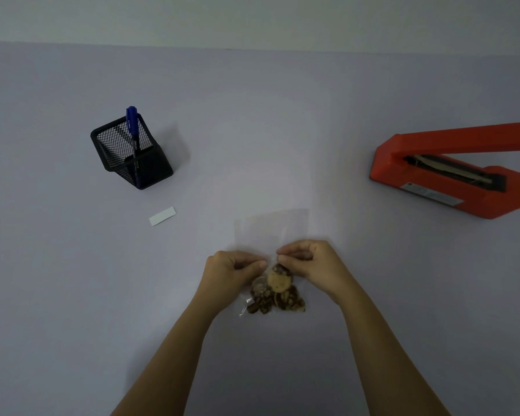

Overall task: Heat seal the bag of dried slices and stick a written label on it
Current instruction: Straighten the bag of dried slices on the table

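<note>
A clear plastic bag (270, 229) lies on the table in front of me, with brown dried slices (278, 292) bunched at its near end. My left hand (231, 270) pinches the bag's left side with thumb and forefinger. My right hand (308, 259) pinches it just right of the middle, above the slices. The bag's empty upper part lies flat beyond my fingers. A red heat sealer (451, 172) stands at the right with its arm raised. A small white label (162, 216) lies to the left.
A black mesh pen holder (126, 154) with a blue marker (131, 127) in it stands at the left, behind the label. The pale table (282, 130) runs back to a wall.
</note>
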Motion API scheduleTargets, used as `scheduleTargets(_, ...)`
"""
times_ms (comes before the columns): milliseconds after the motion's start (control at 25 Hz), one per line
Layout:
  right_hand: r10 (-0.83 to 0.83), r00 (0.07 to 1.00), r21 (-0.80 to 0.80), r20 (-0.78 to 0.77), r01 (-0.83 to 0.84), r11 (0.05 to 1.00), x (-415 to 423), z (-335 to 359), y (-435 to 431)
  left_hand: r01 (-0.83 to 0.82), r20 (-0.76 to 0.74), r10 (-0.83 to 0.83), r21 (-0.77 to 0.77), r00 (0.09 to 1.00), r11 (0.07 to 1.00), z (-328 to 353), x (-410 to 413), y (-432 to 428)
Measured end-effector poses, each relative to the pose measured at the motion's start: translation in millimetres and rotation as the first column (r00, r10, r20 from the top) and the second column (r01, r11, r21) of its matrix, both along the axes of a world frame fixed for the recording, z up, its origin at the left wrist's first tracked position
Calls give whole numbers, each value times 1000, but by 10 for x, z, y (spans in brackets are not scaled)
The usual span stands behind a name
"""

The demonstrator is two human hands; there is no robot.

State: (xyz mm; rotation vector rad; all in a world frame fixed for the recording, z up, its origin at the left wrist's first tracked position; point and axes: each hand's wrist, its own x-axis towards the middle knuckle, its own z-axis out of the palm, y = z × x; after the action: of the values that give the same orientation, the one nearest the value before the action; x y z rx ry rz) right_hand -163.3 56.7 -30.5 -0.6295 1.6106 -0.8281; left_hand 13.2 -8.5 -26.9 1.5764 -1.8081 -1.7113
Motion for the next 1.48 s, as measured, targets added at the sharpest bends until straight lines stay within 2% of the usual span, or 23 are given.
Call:
scheduleTargets(160, 13, 1000, -37, -6, -13, 999, 15, -4, 11, 67, -11, -66, 16, 998, 998, -25, 107, -37)
scheduleTargets(320, -7, 978, -119, -210, -18, 993, 57, 17, 53, 66, 85, -50, -196, 995, 978, 0, 92, -38)
scheduleTargets(400, 17, 951, -128, -310, -60, 990, 89, 31, 55, 70, 131, -39, -238, 991, 969, 38, 36, -12)
scheduleTargets(600, -23, 894, -113, -448, -32, 993, 214, 30, 12, -44, 252, 112, -262, 961, 964, 37, -104, 109)
scheduleTargets(680, -41, 865, -119, -501, -21, 993, 276, 30, 18, -81, 256, 146, -248, 956, 965, 48, -148, 149)
scheduleTargets(760, -72, 835, -113, -545, 12, 994, 292, 23, 37, -89, 255, 175, -315, 951, 945, 50, -176, 186)
scheduleTargets(840, -63, 793, -99, -606, 3, 995, 272, 20, 40, -23, 296, 171, -443, 940, 896, 28, -192, 202)
scheduleTargets(960, 17, 688, -117, -726, -147, 982, 260, 44, 13, 104, 304, 76, -533, 949, 840, -30, -206, 201)
scheduleTargets(1080, 107, 621, -81, -776, -266, 961, 255, 42, -20, 177, 278, -32, -515, 960, 839, -98, -196, 154)
scheduleTargets(1240, 121, 697, -68, -707, -236, 969, 213, 37, -64, 147, 271, -28, -429, 962, 891, -38, -245, 82)
scheduleTargets(1320, 143, 703, -38, -697, -236, 971, 211, 55, -93, 144, 298, -21, -397, 954, 906, -10, -281, 60)
scheduleTargets(1480, 263, 616, 52, -743, -339, 939, 198, 39, -150, 209, 398, -52, -363, 916, 908, 14, -283, 7)
